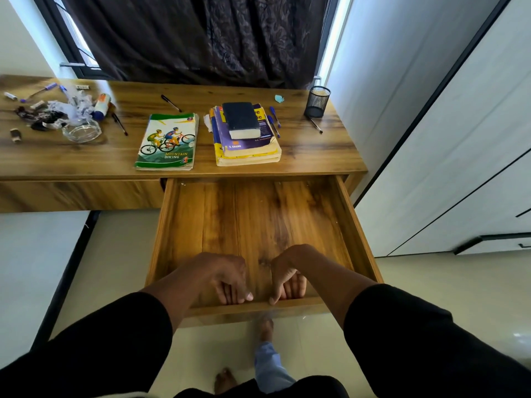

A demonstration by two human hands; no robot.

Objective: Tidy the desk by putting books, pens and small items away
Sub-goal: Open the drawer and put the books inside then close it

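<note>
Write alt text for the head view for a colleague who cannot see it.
Both hands, left hand and right hand, grip the front edge of an open, bare wooden drawer. On the wooden desk above lie a green Mountain Biking book, a stack of purple and yellow books, scattered pens and a black mesh pen cup.

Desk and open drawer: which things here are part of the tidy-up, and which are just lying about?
Part of the job:
- open drawer, front gripped by left hand and right hand
- Mountain Biking book
- book stack
- blue pens
- mesh pen holder

Just lying about:
- dark curtain
- white cabinet
</note>
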